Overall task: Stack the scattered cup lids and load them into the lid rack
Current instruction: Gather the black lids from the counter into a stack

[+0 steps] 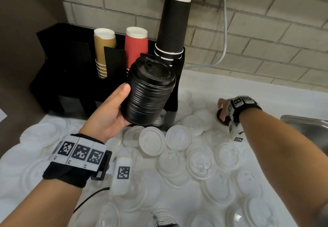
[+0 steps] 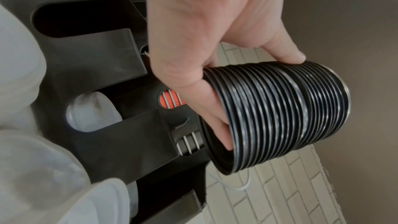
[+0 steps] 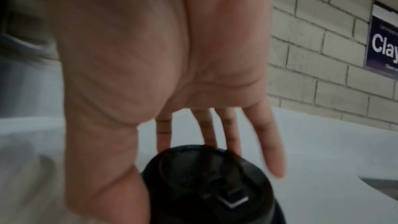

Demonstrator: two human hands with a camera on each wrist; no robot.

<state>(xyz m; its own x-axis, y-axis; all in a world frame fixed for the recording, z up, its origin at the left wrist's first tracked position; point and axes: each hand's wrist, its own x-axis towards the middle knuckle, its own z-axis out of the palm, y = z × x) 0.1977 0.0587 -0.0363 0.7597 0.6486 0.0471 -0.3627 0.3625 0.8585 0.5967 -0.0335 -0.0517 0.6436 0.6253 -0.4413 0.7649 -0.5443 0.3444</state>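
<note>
My left hand grips a tall stack of black lids, thumb on one side and fingers curled round the other, tilted in front of the black lid rack. The left wrist view shows the same stack held by that hand over the rack's slots. My right hand reaches to the far right over a single black lid on the white counter. In the right wrist view its fingers are straight behind the lid, with the thumb beside it. White lids lie scattered across the counter.
The rack holds tan cups, red cups and a tall stack of black cups. A few white lids sit in one rack slot. A steel sink is at the right edge. A brick wall with a cable stands behind.
</note>
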